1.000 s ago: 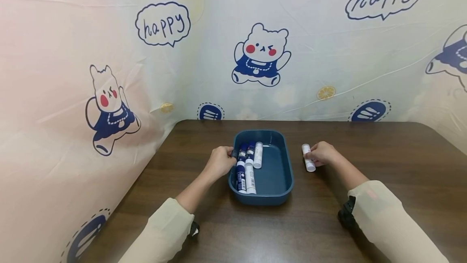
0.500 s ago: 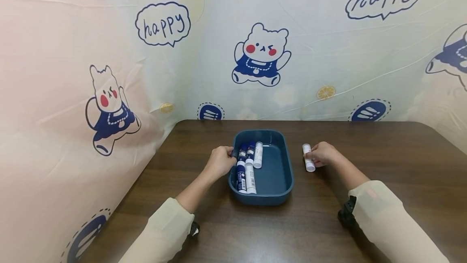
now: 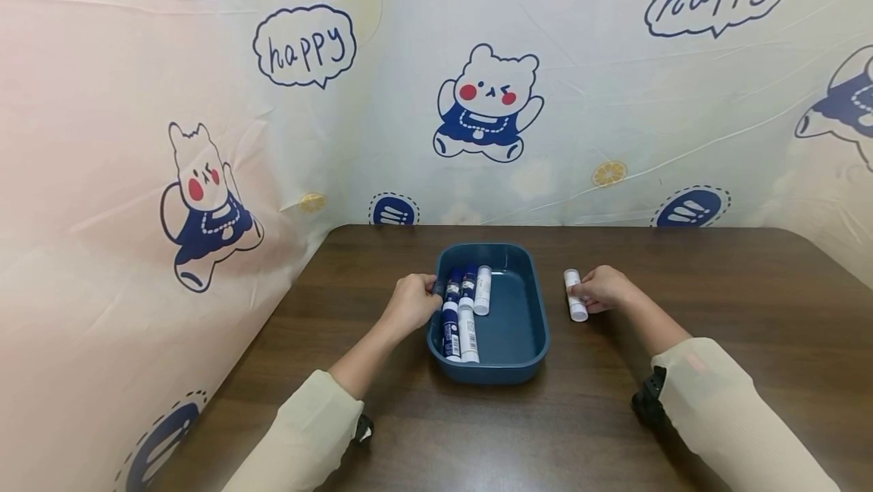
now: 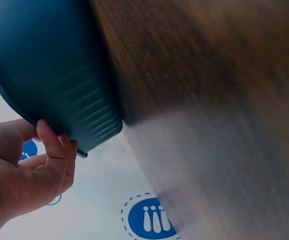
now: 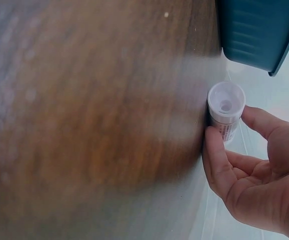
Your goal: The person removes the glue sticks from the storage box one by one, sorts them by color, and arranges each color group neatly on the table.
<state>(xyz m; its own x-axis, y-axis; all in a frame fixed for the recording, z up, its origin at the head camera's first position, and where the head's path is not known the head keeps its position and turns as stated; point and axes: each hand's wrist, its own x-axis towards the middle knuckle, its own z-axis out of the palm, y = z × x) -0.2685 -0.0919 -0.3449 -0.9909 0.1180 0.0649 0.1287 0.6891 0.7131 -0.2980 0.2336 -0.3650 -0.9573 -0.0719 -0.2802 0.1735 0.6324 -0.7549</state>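
Note:
My left hand [image 3: 412, 301] holds the left rim of a dark teal plastic bin [image 3: 521, 359]; in the left wrist view its curled fingers [image 4: 54, 150] lie against the outer wall. Inside the bin, glue sticks lie along the left side: blue ones [image 3: 451, 333] and white ones [image 3: 482, 291]. To the right of the bin, my right hand [image 3: 603, 289] pinches a white glue stick [image 3: 578, 310] that lies on the table. The right wrist view shows the hollow round end of this glue stick [image 5: 227, 100] between thumb and fingers.
The brown wooden table [image 3: 518, 439] carries the bin near its far side. Behind it hangs a pale curtain [image 3: 580, 83] printed with cartoon bears and words. The right half of the bin's floor [image 3: 511, 318] shows bare.
Almost nothing differs. The white glue stick under my right hand has shifted very slightly; the left hand and the bin stay in place.

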